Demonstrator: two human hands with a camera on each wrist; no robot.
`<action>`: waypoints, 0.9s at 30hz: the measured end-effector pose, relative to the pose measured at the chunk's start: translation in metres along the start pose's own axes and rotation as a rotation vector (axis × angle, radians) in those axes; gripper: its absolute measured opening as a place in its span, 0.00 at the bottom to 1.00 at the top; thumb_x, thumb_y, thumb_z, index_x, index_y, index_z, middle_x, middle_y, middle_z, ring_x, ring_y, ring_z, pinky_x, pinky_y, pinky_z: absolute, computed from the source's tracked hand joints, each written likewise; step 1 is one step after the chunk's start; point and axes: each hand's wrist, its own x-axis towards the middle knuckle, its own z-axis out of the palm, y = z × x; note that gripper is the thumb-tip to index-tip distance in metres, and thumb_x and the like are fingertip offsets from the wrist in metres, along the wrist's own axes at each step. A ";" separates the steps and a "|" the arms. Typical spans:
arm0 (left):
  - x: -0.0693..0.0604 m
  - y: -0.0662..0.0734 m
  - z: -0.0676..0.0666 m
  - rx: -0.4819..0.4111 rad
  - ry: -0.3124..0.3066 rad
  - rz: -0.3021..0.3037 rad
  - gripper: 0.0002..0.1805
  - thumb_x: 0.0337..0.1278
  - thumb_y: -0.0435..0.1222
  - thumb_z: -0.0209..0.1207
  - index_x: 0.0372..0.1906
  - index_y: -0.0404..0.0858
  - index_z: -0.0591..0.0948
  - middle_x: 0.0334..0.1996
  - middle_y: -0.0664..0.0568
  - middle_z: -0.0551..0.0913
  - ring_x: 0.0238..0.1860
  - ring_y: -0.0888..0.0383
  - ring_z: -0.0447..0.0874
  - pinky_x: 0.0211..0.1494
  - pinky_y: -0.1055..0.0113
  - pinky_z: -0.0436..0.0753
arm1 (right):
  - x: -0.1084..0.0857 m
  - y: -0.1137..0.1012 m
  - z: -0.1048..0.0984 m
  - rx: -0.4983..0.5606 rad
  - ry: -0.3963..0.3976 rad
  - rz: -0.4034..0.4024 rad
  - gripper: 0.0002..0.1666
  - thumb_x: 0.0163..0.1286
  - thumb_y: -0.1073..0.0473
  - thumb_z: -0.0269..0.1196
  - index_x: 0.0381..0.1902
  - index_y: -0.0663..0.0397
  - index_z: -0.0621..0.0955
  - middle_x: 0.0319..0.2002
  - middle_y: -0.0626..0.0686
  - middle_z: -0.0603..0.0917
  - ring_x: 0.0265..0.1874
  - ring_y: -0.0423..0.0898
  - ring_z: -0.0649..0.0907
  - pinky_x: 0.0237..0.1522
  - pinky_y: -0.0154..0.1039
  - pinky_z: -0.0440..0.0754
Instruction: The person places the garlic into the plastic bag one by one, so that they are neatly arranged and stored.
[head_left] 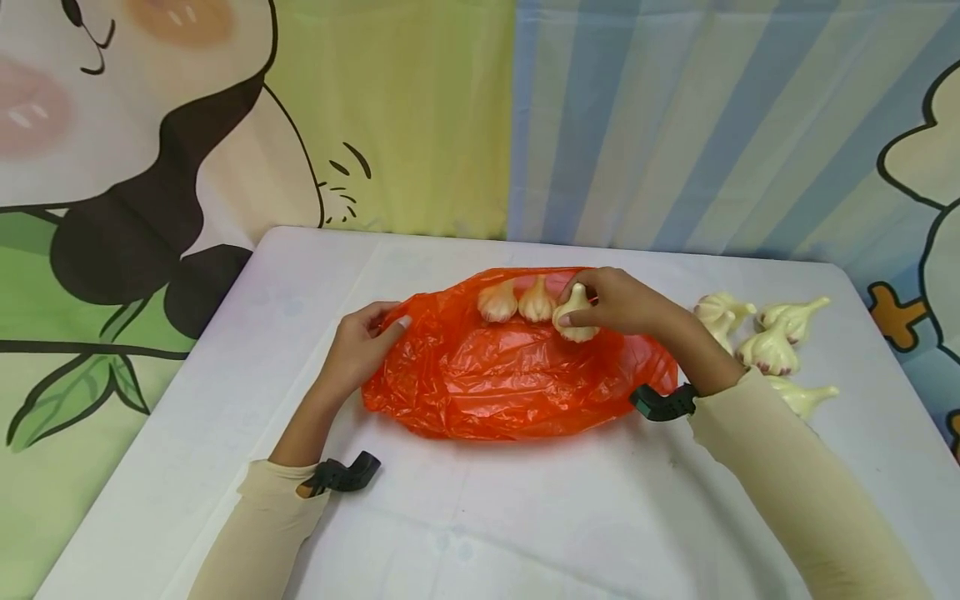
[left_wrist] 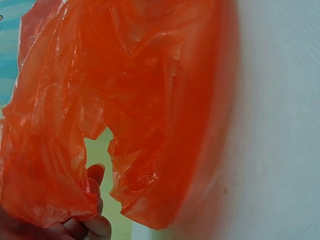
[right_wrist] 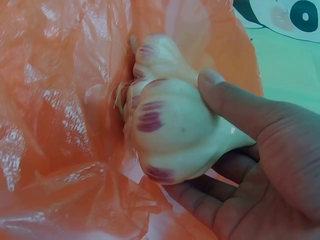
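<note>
A red plastic bag [head_left: 517,392] lies spread across the middle of the table. My left hand [head_left: 363,346] pinches the bag's left edge between thumb and fingers; in the left wrist view its fingers [left_wrist: 96,175] show behind the crinkled plastic. My right hand [head_left: 618,302] holds a pale garlic bulb [head_left: 576,323] at the bag's upper right part. Two more bulbs, one on the left [head_left: 497,302] and one beside it [head_left: 537,300], sit side by side in the bag. Purple streaks mark the held bulb [right_wrist: 175,130] in the right wrist view, with another bulb [right_wrist: 157,52] just behind it.
Several loose garlic bulbs [head_left: 771,350] lie on the right side of the white table [head_left: 480,533], partly behind the right forearm. A printed cloth backdrop [head_left: 420,125] stands along the table's back edge.
</note>
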 end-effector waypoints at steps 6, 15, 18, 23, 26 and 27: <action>0.000 0.001 0.001 -0.006 0.000 -0.005 0.19 0.67 0.42 0.59 0.57 0.37 0.79 0.47 0.46 0.81 0.46 0.51 0.79 0.51 0.57 0.80 | 0.004 0.006 0.000 -0.034 0.023 0.004 0.16 0.61 0.57 0.71 0.41 0.62 0.81 0.31 0.54 0.79 0.31 0.49 0.75 0.32 0.40 0.75; -0.001 0.003 0.002 -0.016 -0.010 -0.004 0.19 0.66 0.44 0.59 0.57 0.39 0.80 0.48 0.47 0.81 0.47 0.51 0.79 0.51 0.56 0.80 | 0.012 0.014 0.004 -0.012 0.087 0.077 0.17 0.62 0.55 0.70 0.40 0.63 0.80 0.31 0.56 0.78 0.31 0.50 0.76 0.31 0.39 0.75; -0.001 0.002 0.002 -0.012 -0.010 -0.001 0.19 0.67 0.44 0.59 0.57 0.39 0.79 0.48 0.47 0.81 0.46 0.51 0.80 0.49 0.57 0.81 | 0.014 0.015 0.006 -0.008 0.102 0.086 0.17 0.62 0.56 0.70 0.40 0.64 0.79 0.32 0.56 0.78 0.31 0.51 0.76 0.31 0.39 0.75; -0.001 0.002 0.002 -0.010 -0.007 0.005 0.20 0.67 0.44 0.58 0.57 0.38 0.79 0.48 0.46 0.81 0.45 0.51 0.80 0.49 0.58 0.82 | 0.018 0.018 0.009 -0.018 0.117 0.113 0.19 0.63 0.56 0.69 0.44 0.65 0.78 0.35 0.58 0.78 0.33 0.52 0.76 0.32 0.39 0.77; -0.001 0.002 0.003 -0.015 -0.006 0.008 0.19 0.67 0.43 0.59 0.57 0.38 0.79 0.48 0.46 0.81 0.46 0.51 0.80 0.49 0.57 0.82 | 0.018 0.020 0.010 -0.025 0.137 0.128 0.20 0.63 0.56 0.69 0.45 0.65 0.78 0.36 0.58 0.78 0.34 0.53 0.76 0.33 0.40 0.77; -0.001 0.002 0.003 -0.014 -0.006 0.009 0.19 0.67 0.43 0.59 0.57 0.38 0.79 0.48 0.46 0.81 0.46 0.51 0.80 0.49 0.57 0.81 | 0.018 0.020 0.011 -0.020 0.144 0.132 0.20 0.63 0.56 0.69 0.45 0.65 0.77 0.36 0.58 0.78 0.34 0.53 0.76 0.32 0.40 0.77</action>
